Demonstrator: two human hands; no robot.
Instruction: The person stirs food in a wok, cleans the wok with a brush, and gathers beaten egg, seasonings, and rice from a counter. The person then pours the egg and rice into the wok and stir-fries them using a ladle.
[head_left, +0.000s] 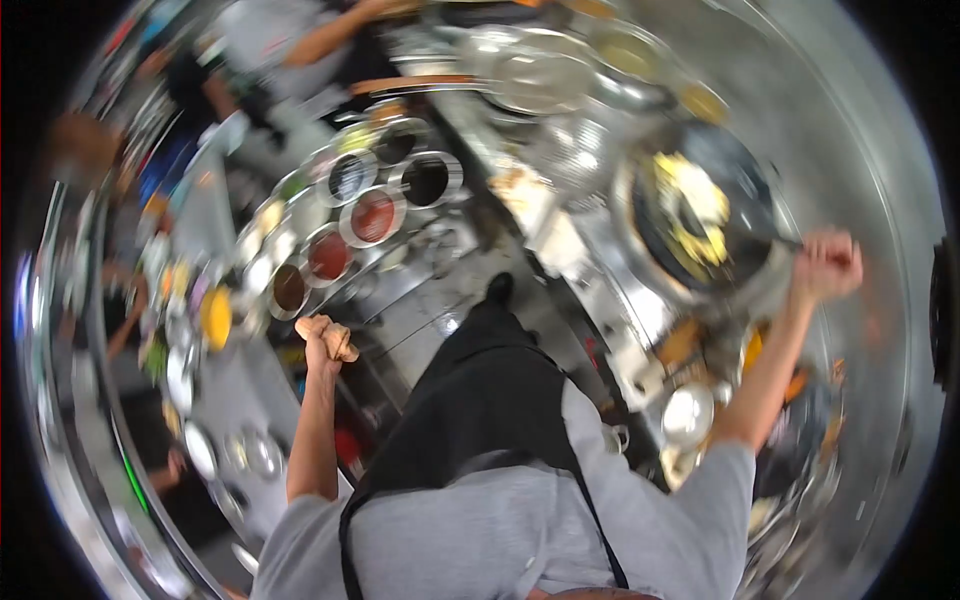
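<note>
My left hand [322, 345] is closed around a crumpled tan cloth [341, 340], held out beside the row of sauce pots. Out to the right, my right hand [828, 265] is closed on a thin dark handle [787, 242] at the rim of a black wok [745, 170]. Motion blur hides whether this handle belongs to the wok or to a ladle. Yellow and whitish food [695, 190] lies in the wok, with a dark shape across its middle.
Round pots of red sauce [373, 216] and dark sauce [290, 288] stand at left. A perforated strainer [572, 155] and a large metal pan [540, 75] are near the wok. Co-workers, one in a grey shirt [265, 40], stand at upper left. Tiled floor [410, 325] lies between the counters.
</note>
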